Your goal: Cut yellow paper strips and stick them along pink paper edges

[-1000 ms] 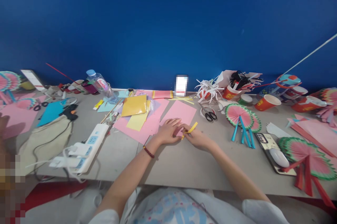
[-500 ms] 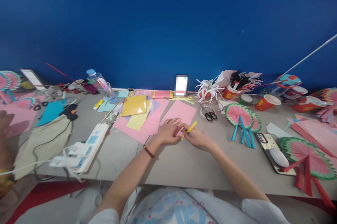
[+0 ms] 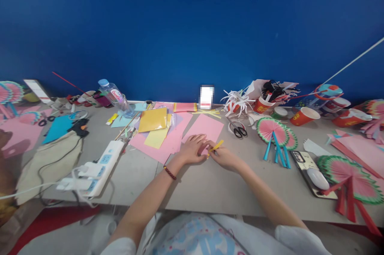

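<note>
My left hand (image 3: 192, 149) lies flat with fingers stretched out over the near edge of a pink paper sheet (image 3: 207, 126). Its thumb reaches close to my right hand (image 3: 222, 156), whose fingers are pinched on a narrow yellow paper strip (image 3: 220, 144). One end of that strip sticks up past the fingers; its lower part is mostly covered by them. Beyond the sheet lie several thin yellow strips (image 3: 211, 114). Black-handled scissors (image 3: 240, 132) rest to the right of the sheet, by a roll of tape.
Left of my hands are yellow paper packs (image 3: 153, 120), a power strip (image 3: 105, 167) and a water bottle (image 3: 118, 99). To the right stand folded paper fans (image 3: 271, 130), a phone with a mouse (image 3: 318, 179) on it, and red paper cups (image 3: 304, 117). Another person's arm shows at the left edge.
The yellow strip's upper end has dipped slightly and moved a little left in my right hand. My left hand stays put. The other person's arm at the left edge has shifted.
</note>
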A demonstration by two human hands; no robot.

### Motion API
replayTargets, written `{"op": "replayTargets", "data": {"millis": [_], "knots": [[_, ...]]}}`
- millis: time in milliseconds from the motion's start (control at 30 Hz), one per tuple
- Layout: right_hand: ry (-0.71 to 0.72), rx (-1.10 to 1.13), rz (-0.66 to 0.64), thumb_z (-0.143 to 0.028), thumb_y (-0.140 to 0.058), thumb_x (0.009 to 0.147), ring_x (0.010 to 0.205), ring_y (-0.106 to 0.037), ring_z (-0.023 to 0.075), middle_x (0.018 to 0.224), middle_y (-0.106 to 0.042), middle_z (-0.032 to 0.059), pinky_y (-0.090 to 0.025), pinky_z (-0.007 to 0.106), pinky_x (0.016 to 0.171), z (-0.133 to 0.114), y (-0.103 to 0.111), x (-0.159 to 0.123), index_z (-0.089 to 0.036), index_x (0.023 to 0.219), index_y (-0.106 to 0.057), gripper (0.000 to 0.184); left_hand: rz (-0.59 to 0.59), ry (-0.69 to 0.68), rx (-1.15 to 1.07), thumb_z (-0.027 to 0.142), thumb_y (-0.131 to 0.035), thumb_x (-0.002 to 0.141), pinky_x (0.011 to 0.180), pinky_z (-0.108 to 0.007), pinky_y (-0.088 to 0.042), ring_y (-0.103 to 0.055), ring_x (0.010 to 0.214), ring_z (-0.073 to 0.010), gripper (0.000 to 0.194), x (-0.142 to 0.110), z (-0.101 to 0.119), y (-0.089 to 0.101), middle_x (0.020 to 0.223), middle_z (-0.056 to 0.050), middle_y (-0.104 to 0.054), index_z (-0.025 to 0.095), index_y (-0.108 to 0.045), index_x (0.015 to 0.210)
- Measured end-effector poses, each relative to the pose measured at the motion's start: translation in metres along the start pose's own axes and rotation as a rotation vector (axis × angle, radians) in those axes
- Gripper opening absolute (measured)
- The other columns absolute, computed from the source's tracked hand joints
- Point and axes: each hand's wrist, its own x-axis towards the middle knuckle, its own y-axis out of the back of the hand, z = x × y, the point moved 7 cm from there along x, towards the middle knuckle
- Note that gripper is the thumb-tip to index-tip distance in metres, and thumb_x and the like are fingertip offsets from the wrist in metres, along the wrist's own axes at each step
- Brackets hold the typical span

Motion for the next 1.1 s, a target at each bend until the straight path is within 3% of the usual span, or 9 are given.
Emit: {"op": "replayTargets", "data": {"millis": [167,333,400,767,1100], "knots": [[0.004,-0.017,0.017,-0.012,-0.045,0.081,0.072,-0.052,0.0154,0.082,-0.061,0.0009,-0.04,0.027,0.071,0.002,0.0,0.003,-0.022,0.112,-0.053,0.034,-0.01,0.01,-0.008,0.047,-0.059,0.079,0.113,-0.046,-0.022,-0.03,0.138,-0.0274,0.054,0.0,0.001,0.001,0.149,-0.009,-0.038,0.022,-0.05,0.126],[-0.047,-0.046,0.056,-0.018,-0.049,0.081,0.063,-0.051,0.0141,0.071,-0.06,0.0012,-0.038,0.025,0.061,0.008,0.006,0.005,-0.018,0.086,-0.059,0.01,-0.006,0.008,-0.01,0.048,-0.06,0.078,0.113,-0.044,-0.022,-0.031,0.138,-0.0259,0.057,-0.001,-0.001,0.0,0.149,-0.008,-0.038,0.023,-0.05,0.128],[-0.067,-0.039,0.08,-0.021,-0.049,0.083,0.062,-0.053,0.0141,0.07,-0.062,0.0016,-0.039,0.025,0.06,0.011,0.011,0.005,-0.018,0.08,-0.059,0.011,-0.002,0.006,-0.01,0.049,-0.06,0.078,0.113,-0.044,-0.022,-0.03,0.138,-0.0259,0.057,-0.001,-0.002,-0.001,0.149,-0.008,-0.038,0.023,-0.05,0.128],[-0.113,-0.038,0.227,-0.031,-0.059,0.081,0.062,-0.056,0.0154,0.073,-0.067,0.0031,-0.041,0.026,0.06,0.033,0.031,0.006,-0.017,0.08,-0.068,0.017,-0.022,0.014,0.001,0.051,-0.06,0.078,0.113,-0.044,-0.022,-0.03,0.138,-0.0261,0.06,0.0,-0.004,-0.002,0.149,-0.009,-0.037,0.022,-0.049,0.129],[-0.154,-0.137,0.312,-0.027,-0.06,0.078,0.055,-0.052,0.0132,0.065,-0.063,0.0022,-0.038,0.024,0.055,0.044,0.031,0.009,-0.016,0.07,-0.064,0.014,-0.027,0.023,0.004,0.053,-0.059,0.078,0.114,-0.042,-0.021,-0.03,0.138,-0.0256,0.062,0.001,-0.005,-0.003,0.149,-0.008,-0.037,0.023,-0.048,0.131]]}}
